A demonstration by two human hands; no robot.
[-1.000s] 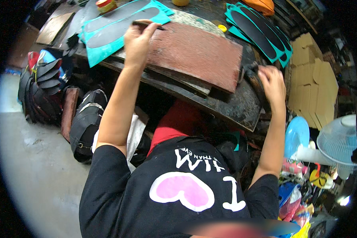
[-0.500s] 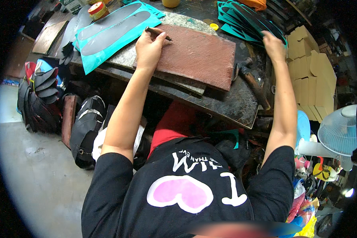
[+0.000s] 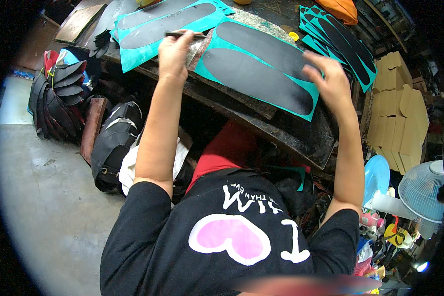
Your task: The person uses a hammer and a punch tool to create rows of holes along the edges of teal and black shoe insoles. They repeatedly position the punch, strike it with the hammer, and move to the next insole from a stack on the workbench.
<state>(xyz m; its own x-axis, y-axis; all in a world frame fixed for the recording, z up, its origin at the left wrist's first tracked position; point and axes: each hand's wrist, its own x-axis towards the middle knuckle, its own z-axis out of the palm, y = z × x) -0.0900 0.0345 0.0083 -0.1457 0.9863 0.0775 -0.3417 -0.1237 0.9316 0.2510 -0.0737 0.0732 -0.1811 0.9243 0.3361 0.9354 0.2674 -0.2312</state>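
A teal sheet (image 3: 270,65) bearing two long, dark, sole-shaped pieces lies across the workbench in front of me. It covers the reddish-brown board almost wholly. My left hand (image 3: 173,55) is closed around a slim, dark, pen-like tool (image 3: 186,35) just left of the sheet; the tool's exact kind cannot be made out. At the sheet's right end is my right hand (image 3: 332,81), fingers apart and holding nothing. Whether its fingertips touch the sheet is unclear.
Another teal sheet with sole shapes (image 3: 170,24) lies on the bench's left. More such sheets (image 3: 340,42) are fanned out at the far right, beside cardboard boxes (image 3: 397,113). A fan (image 3: 422,190) stands at the right. Bundled dark pieces (image 3: 59,103) rest at the left.
My right hand has come from the far-right stack toward the middle, and a teal sheet now lies over the brown board. The left hand still holds the dark tool. The view has shifted somewhat.
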